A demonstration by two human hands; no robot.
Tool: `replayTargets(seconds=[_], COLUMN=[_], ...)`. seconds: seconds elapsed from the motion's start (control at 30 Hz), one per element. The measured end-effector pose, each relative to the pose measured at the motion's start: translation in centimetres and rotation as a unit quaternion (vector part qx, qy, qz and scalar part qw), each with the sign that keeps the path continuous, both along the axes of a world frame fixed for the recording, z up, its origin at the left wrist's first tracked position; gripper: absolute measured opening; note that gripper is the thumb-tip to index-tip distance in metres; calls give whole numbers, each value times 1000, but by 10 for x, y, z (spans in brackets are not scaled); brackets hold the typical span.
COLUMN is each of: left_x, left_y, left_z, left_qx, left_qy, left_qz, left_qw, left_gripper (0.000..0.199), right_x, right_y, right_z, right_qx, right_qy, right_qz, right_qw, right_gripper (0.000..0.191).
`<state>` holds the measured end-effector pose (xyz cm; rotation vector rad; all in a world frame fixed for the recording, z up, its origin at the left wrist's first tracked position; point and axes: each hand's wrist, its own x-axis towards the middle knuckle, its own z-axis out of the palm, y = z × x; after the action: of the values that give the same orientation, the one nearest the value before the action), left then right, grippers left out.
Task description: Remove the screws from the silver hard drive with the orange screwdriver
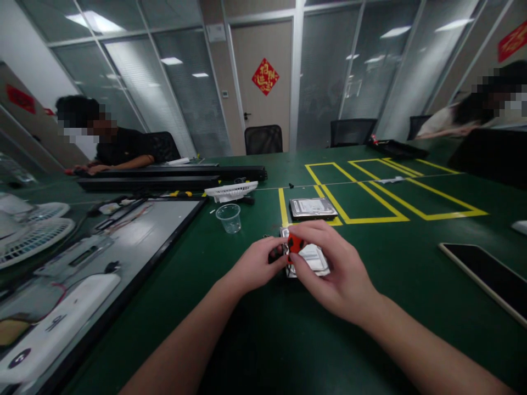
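Note:
My right hand pinches a small orange-red and black object between thumb and fingertips. Close beside it, my left hand has its fingers closed on a dark object, too small to make out fully. Both hands are over the near hard drive, a silver one with a white label, partly hidden by my right hand. Just beyond it lies a second hard drive, flat beside the yellow tape. A clear plastic cup stands upright to the left.
A framed panel with electronic parts and white fan pieces fill the left side. Long black bars lie behind. On the right lies a phone. Two persons sit at the far sides of the green table.

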<state>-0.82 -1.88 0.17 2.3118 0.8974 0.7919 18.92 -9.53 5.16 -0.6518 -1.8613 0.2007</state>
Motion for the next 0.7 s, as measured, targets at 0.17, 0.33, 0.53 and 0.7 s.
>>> replayTargets(seconds=[0.17, 0.33, 0.53, 0.7], left_x=[-1, -1, -1, -1], left_y=[0, 0, 2, 1], left_z=[1, 0, -3, -2], left_qx=[-6, 6, 8, 9], left_qy=[14, 12, 11, 13], left_qz=[-11, 0, 8, 4], left_qw=[1000, 1000, 1000, 1000], left_gripper=[27, 26, 27, 29], right_x=[2, 2, 1, 2], right_y=[0, 1, -2, 1], right_z=[0, -1, -3, -1], right_qx=[4, 9, -11, 22], right_qy=[-4, 5, 8, 7], right_qz=[-7, -15, -14, -21], right_qw=[1000, 1000, 1000, 1000], right_gripper=[51, 49, 51, 50])
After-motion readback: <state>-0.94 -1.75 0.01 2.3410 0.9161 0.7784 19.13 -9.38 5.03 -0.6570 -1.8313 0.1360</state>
